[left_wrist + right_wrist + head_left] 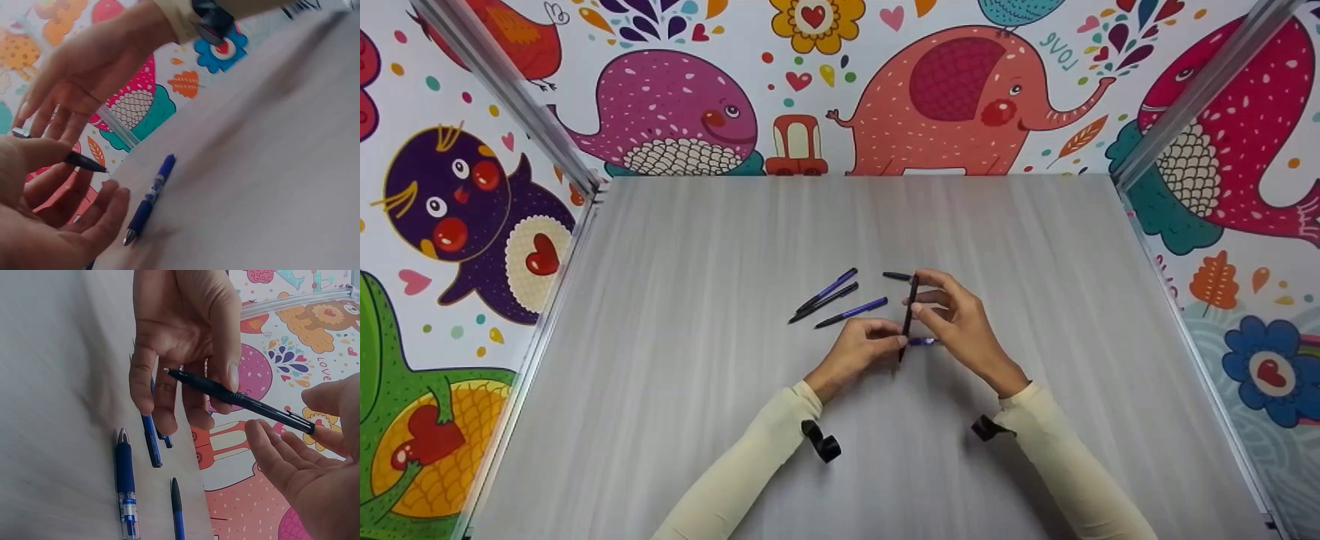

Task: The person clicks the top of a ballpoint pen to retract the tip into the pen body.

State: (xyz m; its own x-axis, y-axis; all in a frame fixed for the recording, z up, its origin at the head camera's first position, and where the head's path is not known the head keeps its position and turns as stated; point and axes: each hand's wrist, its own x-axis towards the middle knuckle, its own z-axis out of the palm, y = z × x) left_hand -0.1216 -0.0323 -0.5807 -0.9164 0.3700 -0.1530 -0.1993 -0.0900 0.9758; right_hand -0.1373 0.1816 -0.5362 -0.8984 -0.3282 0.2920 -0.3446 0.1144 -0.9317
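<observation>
Between my hands a slim black pen [910, 315] is held above the table, steeply tilted in the head view. My left hand [859, 345] pinches it near its tip, thumb on one side and fingers on the other. At the pen's other end, my right hand [971, 326] touches with the index fingertip; in the right wrist view its thumb [323, 396] stands apart from the pen and its other fingers are loosely extended. A blue pen with a clear, printed section [151, 197] lies on the table below the hands, partly hidden in the head view.
Left of my hands lie a blue pen [834, 285], a black pen [832, 298] close beside it, and another blue pen [855, 311]. A dark pen [895, 276] lies beyond the right hand. Printed cartoon panels [810, 82] border the grey table [697, 247].
</observation>
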